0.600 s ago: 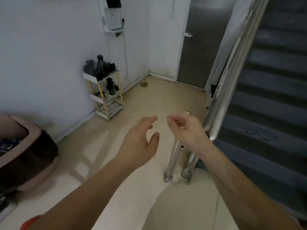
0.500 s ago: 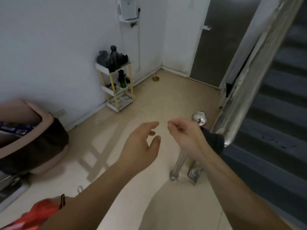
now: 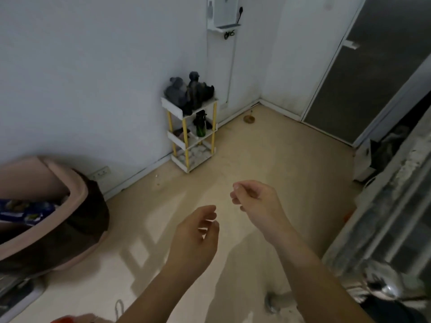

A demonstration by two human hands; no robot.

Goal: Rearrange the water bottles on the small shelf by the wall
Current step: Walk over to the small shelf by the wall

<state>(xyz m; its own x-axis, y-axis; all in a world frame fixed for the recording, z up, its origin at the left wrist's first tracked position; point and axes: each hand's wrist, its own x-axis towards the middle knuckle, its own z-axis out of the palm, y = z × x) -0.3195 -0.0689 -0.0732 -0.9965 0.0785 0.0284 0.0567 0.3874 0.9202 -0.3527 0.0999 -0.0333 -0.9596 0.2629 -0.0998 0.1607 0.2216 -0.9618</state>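
A small white shelf with yellow posts [image 3: 173, 107] stands against the wall, far ahead of both hands. Its top tier carries dark bottles [image 3: 194, 92] and a grey bundle. A dark bottle with a green lower half [image 3: 200, 124] stands on the middle tier. My left hand [image 3: 196, 238] hovers over the floor, fingers loosely curled and apart, holding nothing. My right hand [image 3: 255, 201] is a little higher and to the right, fingers curled with thumb near the fingertips, nothing visible in it.
A pink and brown tub [image 3: 77, 206] sits at the left by the wall. A metal stair railing [image 3: 382, 220] and its post base [image 3: 271, 301] run down the right side. A dark glass door [image 3: 373, 73] is at the back right. A small round thing [image 3: 249, 118] lies on the floor near the corner.
The view has swung left and moved closer to the shelf, and the railing has slid to the right edge. Both hands stay raised and empty, the left now lower than the right.
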